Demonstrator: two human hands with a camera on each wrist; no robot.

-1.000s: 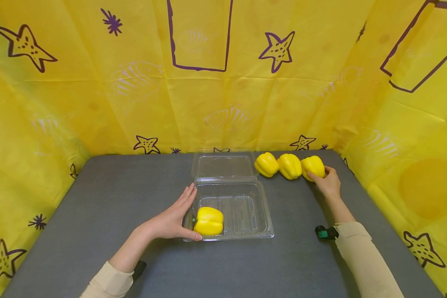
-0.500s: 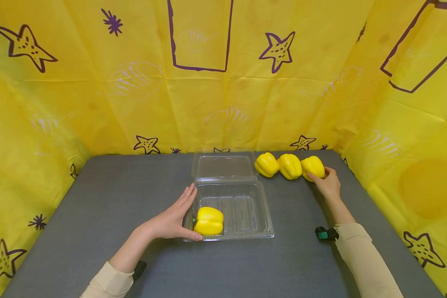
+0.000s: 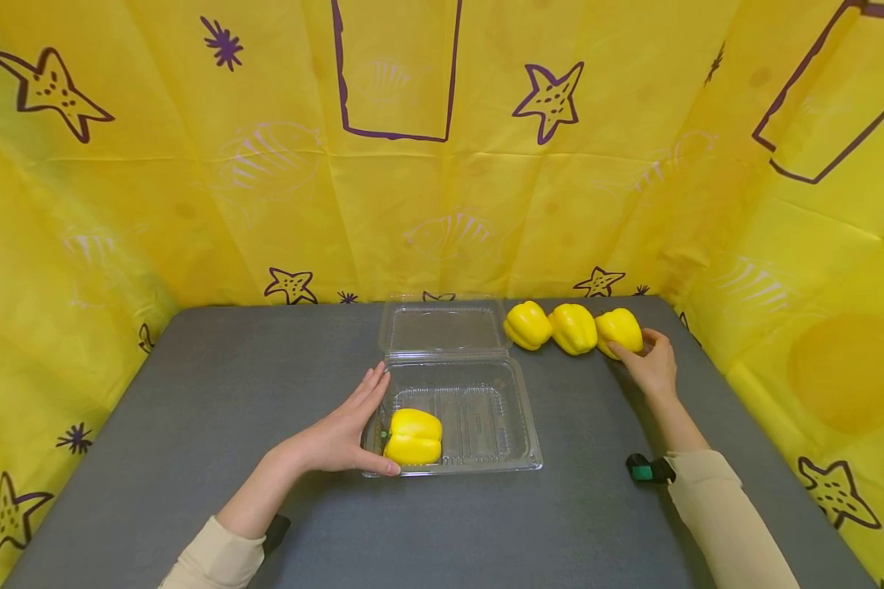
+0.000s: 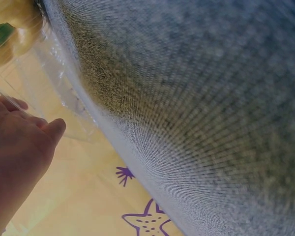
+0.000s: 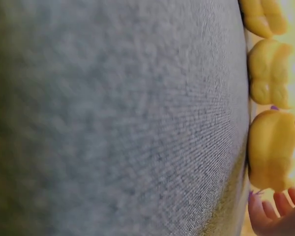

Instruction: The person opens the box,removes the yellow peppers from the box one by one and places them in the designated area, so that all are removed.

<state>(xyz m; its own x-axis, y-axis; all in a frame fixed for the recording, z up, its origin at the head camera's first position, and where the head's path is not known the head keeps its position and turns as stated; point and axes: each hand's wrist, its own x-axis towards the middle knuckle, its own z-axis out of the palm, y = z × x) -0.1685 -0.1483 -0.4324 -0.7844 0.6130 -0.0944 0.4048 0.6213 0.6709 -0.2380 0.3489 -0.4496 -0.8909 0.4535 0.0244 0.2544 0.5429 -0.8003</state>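
Note:
A clear plastic clamshell container [image 3: 519,409] lies with its lid [image 3: 442,330] folded back toward the far edge. One yellow bell pepper [image 3: 413,438] lies in its front left corner, its green stem facing left. My left hand [image 3: 331,433] touches that corner, fingers straight along the left side and thumb on the front rim. Another yellow bell pepper [image 3: 620,330] stands at the far right; my right hand [image 3: 651,366] holds it between thumb and fingers. In the right wrist view, the thumb overlaps this pepper [image 5: 271,150] and the fingertips [image 5: 281,202] are right at its side.
Two more yellow bell peppers, one in the middle [image 3: 574,329] and one at the left [image 3: 527,325], sit in a row beside the held one, right of the lid. A dark grey tabletop [image 3: 250,376] lies beneath. Yellow patterned cloth [image 3: 442,204] surrounds the back and sides.
My right hand and sleeve have shifted very slightly right, with the thumb sliding a little along the pepper. The peppers, the container and my left hand look unmoved.

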